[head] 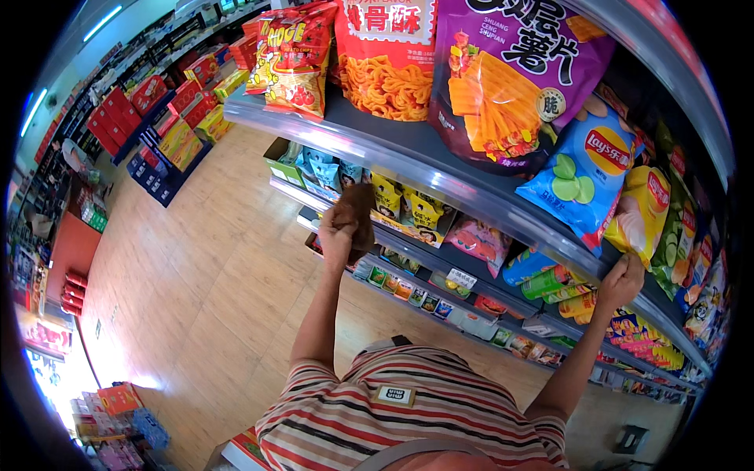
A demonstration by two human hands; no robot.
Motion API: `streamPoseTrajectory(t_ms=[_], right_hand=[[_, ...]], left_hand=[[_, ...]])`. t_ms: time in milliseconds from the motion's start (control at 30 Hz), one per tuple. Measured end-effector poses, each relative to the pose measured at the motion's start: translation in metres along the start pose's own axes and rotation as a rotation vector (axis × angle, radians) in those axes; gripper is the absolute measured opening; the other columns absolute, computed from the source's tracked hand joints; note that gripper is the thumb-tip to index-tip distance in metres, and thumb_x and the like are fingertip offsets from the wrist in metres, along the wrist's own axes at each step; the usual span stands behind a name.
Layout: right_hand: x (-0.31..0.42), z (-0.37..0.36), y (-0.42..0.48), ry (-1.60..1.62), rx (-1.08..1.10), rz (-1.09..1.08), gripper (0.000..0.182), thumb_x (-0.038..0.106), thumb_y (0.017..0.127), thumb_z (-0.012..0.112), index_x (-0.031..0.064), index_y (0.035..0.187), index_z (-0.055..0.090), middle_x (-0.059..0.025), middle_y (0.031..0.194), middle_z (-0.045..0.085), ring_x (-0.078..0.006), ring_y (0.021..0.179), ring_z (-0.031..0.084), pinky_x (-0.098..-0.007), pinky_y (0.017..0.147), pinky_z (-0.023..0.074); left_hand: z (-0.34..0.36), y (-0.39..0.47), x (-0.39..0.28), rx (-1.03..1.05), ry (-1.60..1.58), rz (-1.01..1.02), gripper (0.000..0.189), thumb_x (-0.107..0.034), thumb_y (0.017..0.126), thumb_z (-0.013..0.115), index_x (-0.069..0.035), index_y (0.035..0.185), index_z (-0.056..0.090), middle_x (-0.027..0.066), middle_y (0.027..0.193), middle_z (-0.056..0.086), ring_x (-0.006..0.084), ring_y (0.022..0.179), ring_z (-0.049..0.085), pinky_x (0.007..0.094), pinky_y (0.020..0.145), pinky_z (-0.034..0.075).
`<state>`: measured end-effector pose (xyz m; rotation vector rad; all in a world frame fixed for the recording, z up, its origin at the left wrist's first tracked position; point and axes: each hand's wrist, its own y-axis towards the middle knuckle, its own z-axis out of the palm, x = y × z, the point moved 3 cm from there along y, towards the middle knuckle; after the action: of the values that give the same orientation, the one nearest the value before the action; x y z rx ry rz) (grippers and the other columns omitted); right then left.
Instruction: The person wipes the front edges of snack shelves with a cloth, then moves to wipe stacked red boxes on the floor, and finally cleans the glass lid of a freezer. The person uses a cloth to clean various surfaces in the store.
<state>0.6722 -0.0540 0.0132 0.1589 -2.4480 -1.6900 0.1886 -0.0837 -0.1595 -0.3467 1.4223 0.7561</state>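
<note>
A dark brown cloth is bunched in my left hand, which is held out in front of the shelves. My right hand is at the front edge of the upper shelf, its fingers closed on the bottom corner of a yellow Lay's potato chip bag. Beside that bag leans a blue Lay's bag. Further left on the same shelf stand a large purple snack pouch, a red snack pouch and small red potato chip bags.
Lower shelves hold a box of yellow snack packets, a pink snack bag and chip canisters. Stacked red boxes stand across the wood-look floor. A person is far left. A carton sits near my body.
</note>
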Motion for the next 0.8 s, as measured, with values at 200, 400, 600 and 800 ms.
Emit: streamPoseTrajectory(t_ms=[200, 400, 600, 800], right_hand=[[0.001, -0.001, 0.002, 0.051, -0.026, -0.038, 0.017, 0.010, 0.079, 0.045, -0.0036, 0.079, 0.056, -0.0175, 0.071, 0.054, -0.0347, 0.065, 0.051, -0.0412, 0.058, 0.0380], [0.002, -0.001, 0.002, 0.021, -0.039, -0.039, 0.017, 0.009, 0.079, 0.045, -0.0040, 0.078, 0.056, -0.0179, 0.072, 0.054, -0.0341, 0.065, 0.051, -0.0407, 0.058, 0.0382], [-0.004, 0.001, -0.001, 0.044, -0.017, -0.038, 0.017, 0.010, 0.080, 0.045, -0.0033, 0.079, 0.056, -0.0174, 0.073, 0.055, -0.0336, 0.066, 0.052, -0.0399, 0.059, 0.0391], [-0.001, 0.001, 0.000, 0.036, -0.040, -0.061, 0.018, 0.010, 0.080, 0.044, -0.0035, 0.078, 0.056, -0.0173, 0.071, 0.054, -0.0329, 0.064, 0.051, -0.0400, 0.058, 0.0387]], left_hand=[[0.007, 0.000, 0.017, -0.095, 0.035, 0.051, 0.035, 0.004, 0.065, 0.059, 0.002, 0.099, 0.053, 0.0098, 0.092, 0.057, 0.0181, 0.086, 0.055, 0.0286, 0.079, 0.044], [0.067, -0.059, 0.002, 0.102, 0.246, 0.202, 0.029, 0.005, 0.062, 0.058, 0.000, 0.089, 0.048, 0.0110, 0.085, 0.051, 0.0253, 0.081, 0.053, 0.0317, 0.073, 0.044], [0.094, -0.091, 0.004, 0.440, 0.305, 0.316, 0.042, 0.002, 0.057, 0.061, 0.000, 0.098, 0.052, 0.0157, 0.089, 0.051, 0.0354, 0.082, 0.052, 0.0351, 0.070, 0.045], [0.075, -0.064, 0.016, 0.446, 0.199, 0.246, 0.027, 0.001, 0.065, 0.064, -0.002, 0.091, 0.057, 0.0066, 0.079, 0.054, 0.0177, 0.072, 0.055, 0.0266, 0.064, 0.045]])
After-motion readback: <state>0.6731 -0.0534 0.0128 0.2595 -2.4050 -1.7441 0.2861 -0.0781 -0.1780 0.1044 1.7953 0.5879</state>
